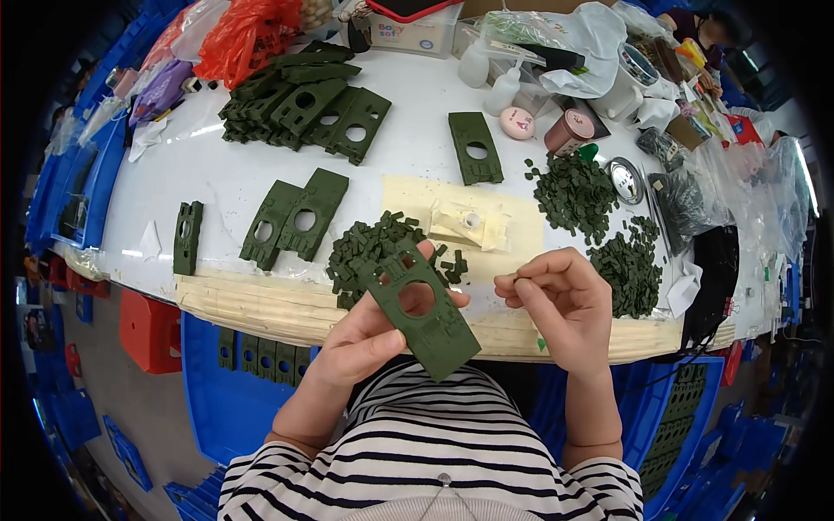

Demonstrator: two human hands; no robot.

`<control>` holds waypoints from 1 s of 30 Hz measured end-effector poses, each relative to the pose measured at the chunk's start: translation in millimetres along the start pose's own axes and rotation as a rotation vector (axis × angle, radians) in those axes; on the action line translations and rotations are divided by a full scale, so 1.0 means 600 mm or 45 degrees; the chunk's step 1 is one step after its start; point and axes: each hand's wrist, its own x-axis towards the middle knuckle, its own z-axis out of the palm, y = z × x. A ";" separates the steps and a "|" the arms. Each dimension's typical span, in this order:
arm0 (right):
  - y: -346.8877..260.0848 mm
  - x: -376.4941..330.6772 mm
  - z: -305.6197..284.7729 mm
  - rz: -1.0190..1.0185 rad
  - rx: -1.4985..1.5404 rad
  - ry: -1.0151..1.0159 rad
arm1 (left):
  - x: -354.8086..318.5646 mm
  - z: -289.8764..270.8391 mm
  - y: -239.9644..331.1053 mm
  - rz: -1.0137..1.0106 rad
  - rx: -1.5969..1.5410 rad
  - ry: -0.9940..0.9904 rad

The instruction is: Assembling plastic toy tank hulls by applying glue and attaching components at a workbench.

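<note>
Left hand (358, 346) is clamping a green model-vehicle hull (441, 341), presumably for steadiness; right hand (569, 311), at its three o'clock, is pinching together, contents unclear.

White table (408, 130) | far left — stacked green plates (295, 119) | near middle — heap of green bits (352, 260) | right — two similar heaps (573, 195)

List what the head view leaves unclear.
Head view: anything the right hand may be pinching, hidden by its own fingertips.
Head view: part of the left hand, hidden by the flat dark-green plastic plate with a round hole.
Head view: contents of the crumpled red plastic bag, hidden by its plastic.
</note>
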 end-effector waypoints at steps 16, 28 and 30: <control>0.003 -0.010 -0.019 0.147 0.249 0.055 | 0.017 0.034 -0.033 -0.184 0.088 -0.002; -0.002 -0.018 0.015 -0.070 -0.121 0.036 | 0.023 0.045 -0.047 -0.204 0.259 -0.148; 0.012 -0.016 0.020 -0.143 -0.162 0.053 | 0.025 0.043 -0.053 -0.171 0.310 -0.188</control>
